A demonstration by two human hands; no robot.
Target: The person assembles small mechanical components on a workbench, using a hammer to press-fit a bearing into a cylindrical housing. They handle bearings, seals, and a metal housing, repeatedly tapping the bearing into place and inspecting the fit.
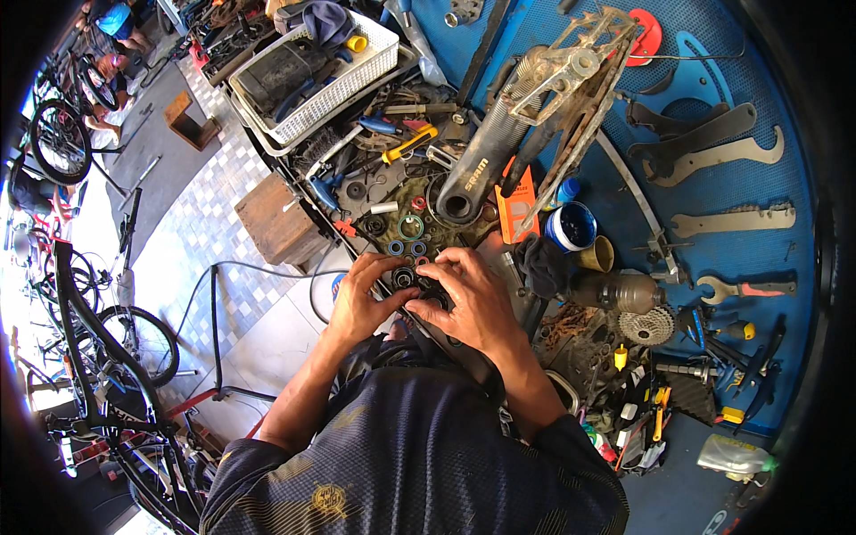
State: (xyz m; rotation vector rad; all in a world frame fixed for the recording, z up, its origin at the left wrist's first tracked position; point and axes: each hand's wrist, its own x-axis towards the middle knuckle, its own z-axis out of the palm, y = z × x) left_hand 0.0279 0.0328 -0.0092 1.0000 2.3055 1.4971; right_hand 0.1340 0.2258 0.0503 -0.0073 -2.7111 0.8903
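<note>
Close in front of my body, my left hand (364, 294) and my right hand (473, 299) are brought together over the cluttered bench. Left thumb and fingers curve around a small dark ring-shaped part (404, 278), which looks like a bearing. My right fingers are bent in from the other side; what lies between them is dark and partly hidden. Just beyond my fingertips lie two blue-edged rings (418, 249), a larger green-edged ring (411, 227) and a small red ring (419, 203).
A crank arm with pedal (486, 147) rises beyond my right hand, near an orange box (516, 203) and blue-white tub (572, 226). A white basket (357, 85) stands far left. Wrenches (731, 219) hang on the blue board. Bicycles (134, 334) and people are at left.
</note>
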